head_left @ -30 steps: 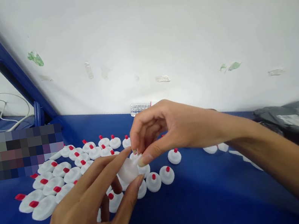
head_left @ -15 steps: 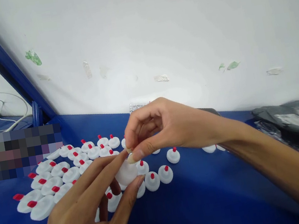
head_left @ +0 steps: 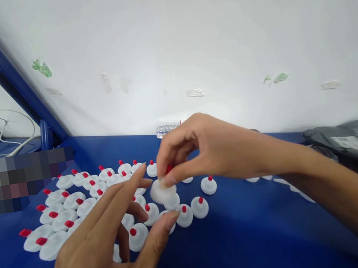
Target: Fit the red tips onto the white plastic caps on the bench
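A small white dome-shaped cap (head_left: 161, 191) with a red tip hangs pinched by that tip in the grip of the right hand (head_left: 209, 149), thumb and forefinger clenched on it, just above the blue bench (head_left: 250, 232). The left hand (head_left: 106, 251) hovers just beside and below, fingers spread and released, holding nothing. More red-tipped caps (head_left: 74, 206) lie clustered beneath both hands.
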The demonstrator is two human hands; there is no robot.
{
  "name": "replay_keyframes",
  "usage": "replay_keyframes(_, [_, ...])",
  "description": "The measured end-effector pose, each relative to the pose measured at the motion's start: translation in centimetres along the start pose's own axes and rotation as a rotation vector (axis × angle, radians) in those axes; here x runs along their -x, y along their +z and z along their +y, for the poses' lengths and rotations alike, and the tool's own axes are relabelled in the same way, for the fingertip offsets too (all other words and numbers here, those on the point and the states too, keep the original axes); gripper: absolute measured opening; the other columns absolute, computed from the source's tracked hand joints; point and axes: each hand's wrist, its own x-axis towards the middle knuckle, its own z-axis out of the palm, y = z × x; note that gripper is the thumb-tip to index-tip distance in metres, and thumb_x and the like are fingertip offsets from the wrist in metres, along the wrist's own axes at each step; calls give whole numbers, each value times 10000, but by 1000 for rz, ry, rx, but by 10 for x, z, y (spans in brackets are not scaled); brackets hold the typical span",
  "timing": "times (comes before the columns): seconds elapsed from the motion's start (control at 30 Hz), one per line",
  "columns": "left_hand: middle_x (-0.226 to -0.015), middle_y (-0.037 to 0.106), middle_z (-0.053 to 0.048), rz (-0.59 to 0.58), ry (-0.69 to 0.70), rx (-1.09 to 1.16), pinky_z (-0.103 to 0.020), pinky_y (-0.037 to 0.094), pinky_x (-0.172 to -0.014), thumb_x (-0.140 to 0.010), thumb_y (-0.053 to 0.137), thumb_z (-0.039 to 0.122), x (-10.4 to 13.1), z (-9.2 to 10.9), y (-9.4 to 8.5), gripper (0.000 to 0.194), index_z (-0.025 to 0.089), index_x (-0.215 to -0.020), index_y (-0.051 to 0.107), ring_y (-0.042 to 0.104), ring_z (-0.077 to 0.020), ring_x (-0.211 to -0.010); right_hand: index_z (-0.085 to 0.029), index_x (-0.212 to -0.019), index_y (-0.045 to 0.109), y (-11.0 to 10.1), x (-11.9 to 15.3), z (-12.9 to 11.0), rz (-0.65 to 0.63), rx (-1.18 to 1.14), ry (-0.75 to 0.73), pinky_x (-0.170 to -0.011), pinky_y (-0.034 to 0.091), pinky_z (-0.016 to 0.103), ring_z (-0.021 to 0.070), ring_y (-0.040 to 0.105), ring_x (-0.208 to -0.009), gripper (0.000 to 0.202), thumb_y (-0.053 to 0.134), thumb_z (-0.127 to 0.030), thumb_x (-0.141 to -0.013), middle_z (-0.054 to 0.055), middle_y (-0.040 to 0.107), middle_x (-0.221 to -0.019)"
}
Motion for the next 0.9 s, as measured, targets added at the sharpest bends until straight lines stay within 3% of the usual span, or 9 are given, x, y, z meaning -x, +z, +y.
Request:
replay_keyframes(0.2, [-977, 699, 46, 11, -76, 32, -157, 484, -457, -966, 570, 452, -1, 5, 0, 353, 376, -1309, 604, 579, -52, -513, -193, -886, 734, -3, 0, 19, -63, 494, 199, -584, 437, 241, 138, 680, -716, 103, 700, -103, -851, -4, 747, -788])
replay_keyframes(0.33, [-1014, 682, 55, 27, -109, 29, -187, 466, -504, -978, 540, 429, 0, 9, 1, 297, 378, -1257, 629, 552, -39, -509, -184, -842, 697, 10, -1, 38, -119, 633, 107, -597, 366, 259, 140, 633, -724, 163, 657, -28, -815, 3, 729, -783])
replay_keyframes(0.47, [-983, 669, 49, 21, -124, 49, -196, 468, -512, -975, 541, 427, 1, 10, 1, 281, 368, -1231, 641, 551, -54, -538, -183, -762, 636, 14, 0, 48, -123, 652, 66, -580, 321, 264, 132, 594, -693, 149, 663, -45, -812, -8, 688, -737])
replay_keyframes(0.73, [-986, 659, 74, 13, -105, 75, -183, 460, -531, -988, 531, 409, 0, 11, 1, 252, 388, -1212, 643, 553, -34, -559, -176, -826, 688, 13, -1, 44, -154, 569, 91, -581, 391, 249, 134, 646, -714, 101, 689, -74, -828, 4, 721, -768])
replay_keyframes(0.9, [-1031, 661, 68, 17, -105, 60, -179, 464, -546, -973, 548, 374, 1, 10, 1, 261, 378, -1215, 648, 540, -37, -585, -178, -879, 715, 10, -2, 37, -175, 552, 195, -597, 417, 238, 135, 673, -751, 83, 727, -107, -837, 5, 743, -811])
